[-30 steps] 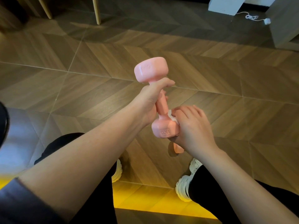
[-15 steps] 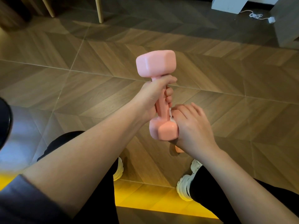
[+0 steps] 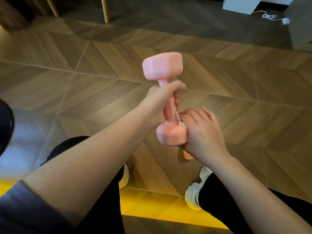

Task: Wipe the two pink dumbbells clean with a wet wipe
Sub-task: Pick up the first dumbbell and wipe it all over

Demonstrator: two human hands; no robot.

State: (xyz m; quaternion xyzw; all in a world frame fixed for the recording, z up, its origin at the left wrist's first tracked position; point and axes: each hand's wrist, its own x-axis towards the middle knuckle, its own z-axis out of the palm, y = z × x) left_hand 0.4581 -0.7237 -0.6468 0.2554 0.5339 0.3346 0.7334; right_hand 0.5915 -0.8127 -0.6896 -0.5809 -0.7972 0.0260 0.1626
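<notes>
Wood floor (image 3: 236, 81) lies below the left hand (image 3: 162, 102) gripping the pink dumbbell (image 3: 163, 66); damp from the wet wipe (image 3: 179, 119) clutched in the right hand (image 3: 200, 132) could loosen that hold

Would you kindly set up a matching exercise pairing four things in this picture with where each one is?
1 left hand
2 wet wipe
3 second dumbbell
4 white cable

A on the floor, top right
B gripping the handle of the held dumbbell
C on the floor, partly hidden behind the right hand
D pressed against the held dumbbell, lower head

Pairs: 1-B, 2-D, 3-C, 4-A
</notes>
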